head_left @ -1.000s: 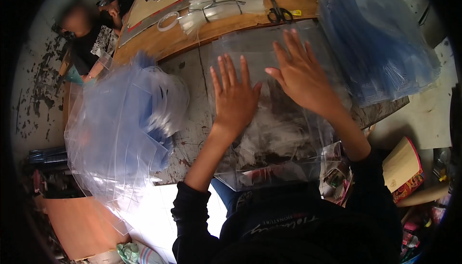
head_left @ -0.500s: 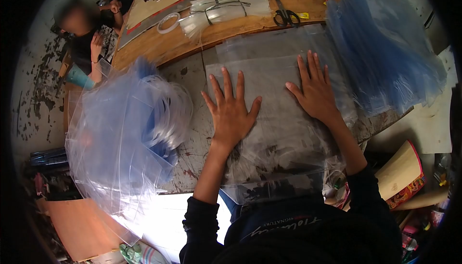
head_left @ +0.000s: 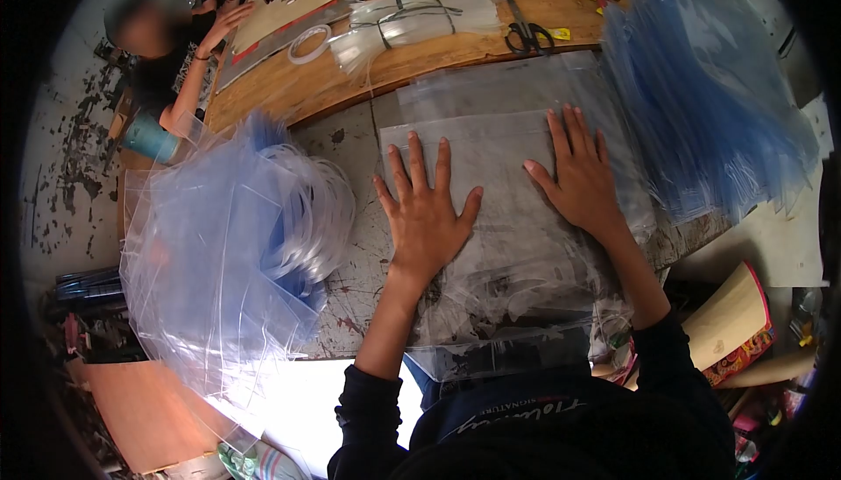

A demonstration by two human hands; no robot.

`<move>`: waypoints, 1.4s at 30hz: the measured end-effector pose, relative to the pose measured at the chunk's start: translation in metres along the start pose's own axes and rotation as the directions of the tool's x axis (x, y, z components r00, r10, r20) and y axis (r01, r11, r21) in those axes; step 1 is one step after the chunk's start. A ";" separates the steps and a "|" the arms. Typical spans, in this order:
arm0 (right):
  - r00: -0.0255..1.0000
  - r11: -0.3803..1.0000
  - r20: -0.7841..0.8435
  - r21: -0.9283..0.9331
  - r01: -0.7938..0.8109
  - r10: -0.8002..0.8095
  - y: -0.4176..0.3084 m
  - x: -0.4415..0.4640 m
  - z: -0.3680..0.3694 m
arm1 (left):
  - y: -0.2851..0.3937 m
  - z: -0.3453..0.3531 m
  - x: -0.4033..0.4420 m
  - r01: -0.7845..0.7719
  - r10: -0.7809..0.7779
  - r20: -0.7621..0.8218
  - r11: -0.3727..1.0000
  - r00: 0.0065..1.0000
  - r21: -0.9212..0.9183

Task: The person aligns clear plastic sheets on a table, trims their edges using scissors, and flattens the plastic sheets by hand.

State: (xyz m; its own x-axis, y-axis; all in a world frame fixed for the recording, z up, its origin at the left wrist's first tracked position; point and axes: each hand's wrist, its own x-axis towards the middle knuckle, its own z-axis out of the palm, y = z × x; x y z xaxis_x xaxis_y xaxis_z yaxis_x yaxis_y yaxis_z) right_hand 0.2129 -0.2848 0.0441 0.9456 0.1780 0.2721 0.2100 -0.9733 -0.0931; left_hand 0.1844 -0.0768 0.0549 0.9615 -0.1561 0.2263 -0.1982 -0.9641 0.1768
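L hand: palm down, fingers spread, gripping nothing, laid on clear plastic sheets. R hand: likewise palm down on same sheets, fingers extended, thumb out twd L hand. Sheets lie flat under both hands, visible btwn them & back past the wrists.

Left of L hand, near but apart: pile of clear/bluish plastic. Right of R hand: blue-tinted plastic stack. Beyond fingertips, well apart: scissors, tied clear bundle, tape roll. Co-worker far L of L hand.
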 end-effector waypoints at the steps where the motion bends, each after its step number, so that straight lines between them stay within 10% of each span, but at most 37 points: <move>1: 1.000 1.000 0.000 0.000 0.001 -0.001 0.001 0.000 0.001 | 0.000 0.000 0.000 0.001 -0.001 0.000 1.000 1.000 0.000; 34: 0.999 0.999 -0.017 0.032 0.036 -0.035 0.006 0.002 0.005 | -0.006 -0.006 0.000 -0.016 0.014 0.034 0.998 0.999 0.060; 37: 0.997 0.988 0.005 0.136 0.077 -0.078 0.021 -0.001 -0.006 | -0.027 -0.028 -0.009 -0.069 0.088 0.219 0.994 0.972 -0.090; 39: 0.997 0.801 0.053 0.595 -0.070 0.048 0.035 -0.005 -0.047 | -0.026 -0.050 -0.031 -0.035 0.061 0.245 0.993 0.968 -0.109; 42: 0.996 0.806 0.016 0.586 -0.081 0.088 0.037 -0.051 -0.096 | -0.026 -0.075 -0.081 0.048 0.016 0.299 0.978 0.954 -0.205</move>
State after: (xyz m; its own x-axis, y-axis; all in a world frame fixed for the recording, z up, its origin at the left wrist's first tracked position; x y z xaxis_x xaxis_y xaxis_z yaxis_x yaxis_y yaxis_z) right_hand 0.1488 -0.3441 0.1184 0.9643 0.0937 0.2477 0.2384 -0.7142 -0.6581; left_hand 0.0977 -0.0229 0.1035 0.9712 -0.2283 -0.0678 -0.1865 -0.9062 0.3796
